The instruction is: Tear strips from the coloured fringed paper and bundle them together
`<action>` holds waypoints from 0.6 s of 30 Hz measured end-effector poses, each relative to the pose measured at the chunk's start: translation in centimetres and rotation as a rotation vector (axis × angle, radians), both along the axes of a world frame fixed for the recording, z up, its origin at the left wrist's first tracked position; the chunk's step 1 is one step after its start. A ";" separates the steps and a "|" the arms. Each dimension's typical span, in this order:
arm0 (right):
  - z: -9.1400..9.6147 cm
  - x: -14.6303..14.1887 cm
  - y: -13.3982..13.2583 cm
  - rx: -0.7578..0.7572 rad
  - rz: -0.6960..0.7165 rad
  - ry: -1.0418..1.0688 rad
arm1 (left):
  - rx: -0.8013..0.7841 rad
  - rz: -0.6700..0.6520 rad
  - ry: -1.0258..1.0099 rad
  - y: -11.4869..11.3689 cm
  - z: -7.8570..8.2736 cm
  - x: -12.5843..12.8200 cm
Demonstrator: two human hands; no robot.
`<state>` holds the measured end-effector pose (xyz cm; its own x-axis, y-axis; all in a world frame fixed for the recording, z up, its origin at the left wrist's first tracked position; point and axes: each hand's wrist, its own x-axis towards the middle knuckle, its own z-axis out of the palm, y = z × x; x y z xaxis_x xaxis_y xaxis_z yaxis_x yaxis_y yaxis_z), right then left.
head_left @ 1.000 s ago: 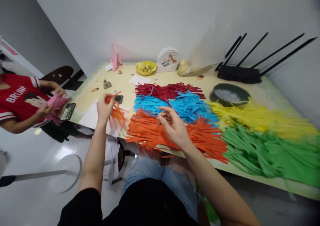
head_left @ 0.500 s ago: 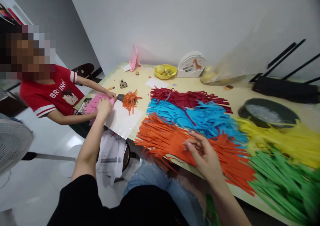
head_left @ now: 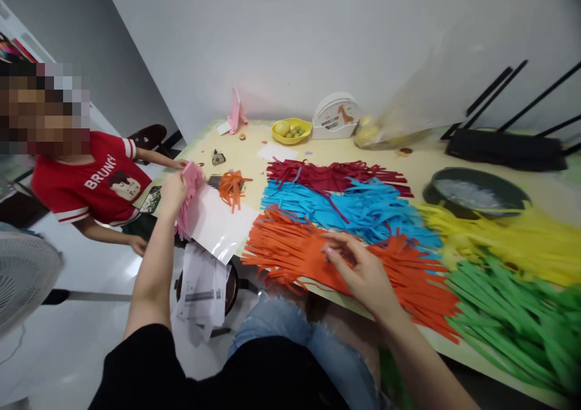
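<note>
The left hand (head_left: 172,187) pinches a bundle of pink paper strips (head_left: 188,193) at its top, so the fringe hangs free beside the white sheet (head_left: 218,225). The right hand (head_left: 358,271) rests, fingers curled, pinching at the orange strips (head_left: 318,258) fanned flat on the table (head_left: 417,162). A person's red shirt (head_left: 97,183) reads "BRUN".

Head view, down over table (head_left: 281,155)
</note>
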<state>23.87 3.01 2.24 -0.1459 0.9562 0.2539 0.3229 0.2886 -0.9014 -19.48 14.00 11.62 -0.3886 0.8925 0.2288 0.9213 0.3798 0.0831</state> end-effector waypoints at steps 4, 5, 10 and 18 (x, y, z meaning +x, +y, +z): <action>4.9 -0.8 3.0 0.227 0.007 -0.053 | 0.246 -0.250 -0.087 -0.8 6.1 2.3; 6.7 -1.1 3.7 0.316 -0.004 -0.063 | 0.293 -0.385 -0.161 -1.0 7.4 3.5; 15.9 -1.1 5.1 0.669 -0.116 -0.071 | 0.238 -1.012 -0.439 -1.2 11.1 11.3; 20.0 2.7 2.7 0.577 0.000 -0.107 | -0.083 -1.376 -0.860 0.6 10.9 21.8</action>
<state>26.58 5.72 22.19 -0.1993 0.6676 0.7173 0.4039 0.7229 -0.5606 2.35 14.59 22.52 0.6898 0.6524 0.3139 0.2445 -0.6181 0.7471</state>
